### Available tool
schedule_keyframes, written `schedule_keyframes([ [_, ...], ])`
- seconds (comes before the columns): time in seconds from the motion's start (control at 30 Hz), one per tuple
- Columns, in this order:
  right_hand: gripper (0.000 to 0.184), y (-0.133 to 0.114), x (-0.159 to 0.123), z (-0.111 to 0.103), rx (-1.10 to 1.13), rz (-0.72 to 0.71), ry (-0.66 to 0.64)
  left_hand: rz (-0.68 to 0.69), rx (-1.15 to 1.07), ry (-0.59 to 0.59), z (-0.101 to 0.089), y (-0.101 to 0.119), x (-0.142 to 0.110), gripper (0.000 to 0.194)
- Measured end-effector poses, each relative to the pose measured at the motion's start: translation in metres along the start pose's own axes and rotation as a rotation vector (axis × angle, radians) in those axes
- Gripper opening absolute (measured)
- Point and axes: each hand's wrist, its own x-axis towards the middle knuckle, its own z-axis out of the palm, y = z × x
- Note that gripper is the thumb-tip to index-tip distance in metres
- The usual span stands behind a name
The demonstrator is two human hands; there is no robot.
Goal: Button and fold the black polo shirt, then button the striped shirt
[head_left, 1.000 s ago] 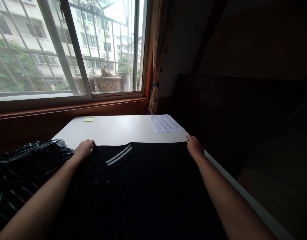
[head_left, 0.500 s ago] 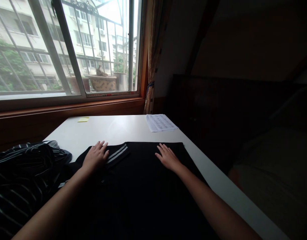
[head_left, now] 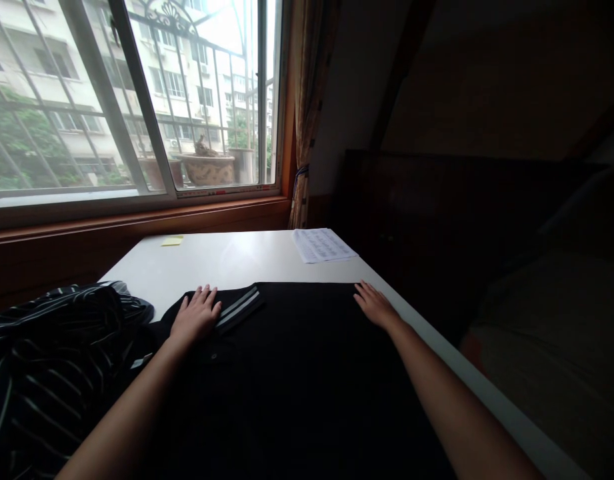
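A bare left hand (head_left: 194, 317) and a bare right hand (head_left: 375, 305) rest palm-down on a smooth black cloth garment (head_left: 297, 380).
The left fingers are straight and slightly parted beside the garment's collar-like band with two grey stripes (head_left: 240, 309); the right fingers, also extended, touch its far right corner, and I see neither hand gripping anything. The garment lies spread over the near part of a glossy white tabletop (head_left: 237, 257). Left of it is a crumpled heap of dark, white-striped fabric (head_left: 57, 360); beyond its far edge lie printed white paper sheets (head_left: 323, 245) and a small yellow paper square (head_left: 172, 241); farther beyond, a metal-framed window (head_left: 144, 100).
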Motion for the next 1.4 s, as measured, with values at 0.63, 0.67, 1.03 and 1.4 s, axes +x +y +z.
schedule_keyframes([
  [0.63, 0.047, 0.008, -0.116, -0.020, -0.015, 0.150, 0.270, 0.019, -0.028, 0.072, -0.011, 0.004, -0.008, 0.055],
  [0.67, 0.046, 0.002, -0.120, -0.020, -0.047, 0.154, 0.279, 0.032, -0.030, 0.096, -0.015, 0.005, -0.010, 0.053],
  [1.03, 0.034, -0.014, -0.135, -0.035, -0.227, 0.221, 0.174, 0.857, -0.199, -0.021, -0.079, 0.049, -0.103, 0.050],
  [1.4, 0.042, 0.014, -0.126, -0.030, -0.239, 0.130, 0.081, 0.904, -0.256, -0.168, -0.076, 0.070, -0.183, 0.067],
])
